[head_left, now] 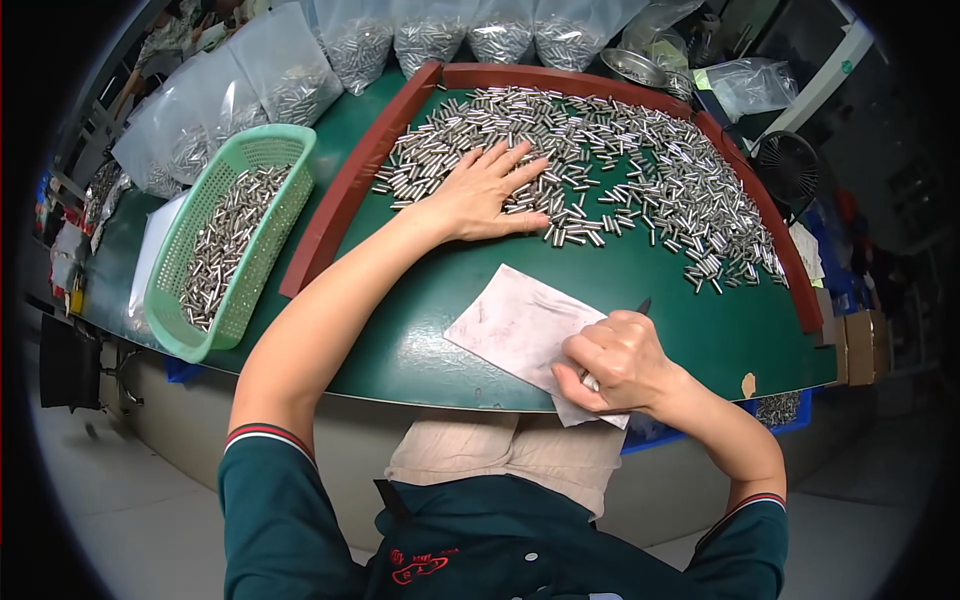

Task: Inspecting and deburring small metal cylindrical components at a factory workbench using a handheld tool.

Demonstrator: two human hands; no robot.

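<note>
My left hand [485,195] lies flat with its fingers spread on a heap of short shiny metal pins [690,200], at the heap's near left side. Near the table's front edge, my right hand [622,362] is closed in a fist around a slim tool [645,305]. Its dark pointed end sticks out above the fist; the fingers hide most of it, so its exact kind is unclear. Something small and pale shows below the fingers. Partly under this fist lies a smudged pale pink sheet [515,320], its lower corner hanging over the table edge.
Dark red wooden rails [345,190] border the pins on the green table [400,340]. At the left stands a light green basket [165,300] holding more pins. Clear bags [360,50] of pins line the back, beside a metal bowl [633,68]. A small black fan [788,168] stands right.
</note>
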